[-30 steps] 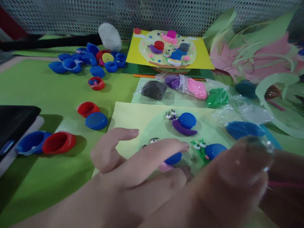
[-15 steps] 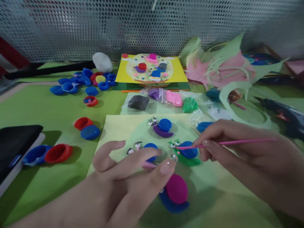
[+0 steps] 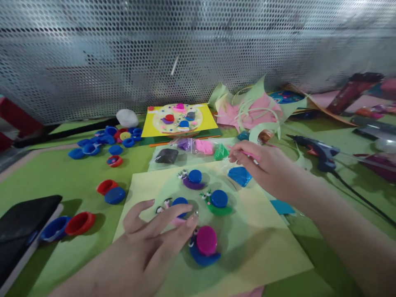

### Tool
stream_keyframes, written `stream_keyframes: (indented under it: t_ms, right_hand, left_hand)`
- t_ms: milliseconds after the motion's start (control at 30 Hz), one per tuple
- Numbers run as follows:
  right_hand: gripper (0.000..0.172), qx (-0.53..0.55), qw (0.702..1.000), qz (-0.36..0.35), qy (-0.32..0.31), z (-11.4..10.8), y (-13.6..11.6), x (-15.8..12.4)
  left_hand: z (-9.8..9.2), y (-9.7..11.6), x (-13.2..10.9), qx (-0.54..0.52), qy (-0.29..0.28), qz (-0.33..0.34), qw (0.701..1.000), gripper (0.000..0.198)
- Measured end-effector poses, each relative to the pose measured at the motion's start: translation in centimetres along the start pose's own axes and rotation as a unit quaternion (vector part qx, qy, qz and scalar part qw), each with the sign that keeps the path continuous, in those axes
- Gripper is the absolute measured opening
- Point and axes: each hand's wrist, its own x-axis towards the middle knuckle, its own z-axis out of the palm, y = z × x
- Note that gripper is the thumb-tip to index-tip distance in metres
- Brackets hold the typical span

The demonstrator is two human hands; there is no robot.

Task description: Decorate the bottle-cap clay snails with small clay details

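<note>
My left hand point(image 3: 151, 239) hovers over the pale yellow paper point(image 3: 266, 247), fingers apart, partly covering a pink clay snail with a blue cap point(image 3: 180, 202) for a shell. My right hand point(image 3: 256, 163) pinches a thin pink stick point(image 3: 251, 155) beside the bagged green clay point(image 3: 221, 152). On the paper also lie a purple snail point(image 3: 194, 183), a green snail point(image 3: 220, 210) with a blue cap, and a blue snail point(image 3: 204, 260) with a magenta cap. Shiny stones sit at my left thumb's tip. Below my right hand is bagged blue clay point(image 3: 240, 176).
Loose red and blue caps point(image 3: 115, 195) and a dark phone-like case point(image 3: 21, 231) stand left. A yellow card with snails point(image 3: 148, 123) lies at the back, before a perforated metal panel point(image 3: 154, 49). Paper scraps point(image 3: 244, 115) and a glue gun point(image 3: 321, 150) lie right.
My right hand has moved from the green snail up and away toward the clay bags, still with the pink stick. The left hand stays over the pink snail. The view has tilted up and right.
</note>
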Motion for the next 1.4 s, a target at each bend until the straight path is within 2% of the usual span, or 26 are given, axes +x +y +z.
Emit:
stream_keyframes:
  t_ms: [100,233,300,433,533,633,700,800,867,967,1100,1167,1300,1400]
  right_hand:
    - [0.010,-0.063,0.998,0.005,-0.020,0.3,0.1,0.0]
    - [0.026,-0.104,0.994,0.015,-0.034,1.0,0.1,-0.1]
    - [0.027,-0.109,0.993,0.023,-0.045,1.4,0.0,0.0]
    - [0.025,-0.089,0.995,0.011,-0.050,1.5,-0.5,0.1]
    - [0.025,-0.045,0.997,-0.042,-0.041,1.2,-1.6,-0.4]
    - [0.034,0.004,0.991,-0.123,-0.045,1.3,-3.0,-1.3]
    - [0.041,0.027,0.985,-0.166,-0.049,1.7,-3.8,-1.9]
    - [0.032,0.048,0.978,-0.201,-0.044,2.4,-4.2,-2.6]
    - [0.027,0.058,0.974,-0.218,-0.036,2.8,-4.3,-2.8]
    - [0.025,0.067,0.968,-0.240,-0.029,3.3,-4.4,-3.2]
    - [0.034,0.052,0.971,-0.232,-0.024,3.7,-4.6,-3.5]
    - [0.034,0.045,0.969,-0.241,-0.011,3.8,-4.6,-3.6]
    - [0.019,0.007,0.957,-0.288,0.024,4.1,-4.8,-3.6]
    - [0.021,-0.023,0.950,-0.308,0.045,4.3,-5.0,-3.7]
  left_hand:
    - [0.1,0.2,-0.1,-0.005,-0.002,-0.026,1.000,0.061]
    - [0.5,0.4,-0.4,-0.030,-0.008,-0.166,0.986,0.049]
    - [0.6,0.4,-0.4,-0.041,0.014,-0.218,0.975,0.042]
    - [0.9,0.7,0.2,-0.049,0.064,-0.273,0.959,0.030]
    - [1.1,0.9,0.8,-0.079,0.104,-0.303,0.944,0.032]
    - [1.1,0.9,1.3,-0.143,0.146,-0.315,0.927,0.041]
    - [0.9,0.8,1.6,-0.168,0.156,-0.329,0.916,0.038]
    - [0.5,0.9,2.0,-0.196,0.158,-0.363,0.897,0.032]
    - [0.3,1.1,2.2,-0.235,0.153,-0.383,0.880,0.038]
    - [0.3,1.3,2.4,-0.308,0.149,-0.412,0.845,0.060]
    - [0.7,1.5,2.7,-0.390,0.146,-0.440,0.796,0.083]
    - [0.7,1.6,2.8,-0.417,0.154,-0.453,0.773,0.086]
    - [0.4,2.1,2.9,-0.479,0.175,-0.477,0.716,0.089]
    - [0.3,2.2,2.9,-0.485,0.183,-0.481,0.707,0.089]
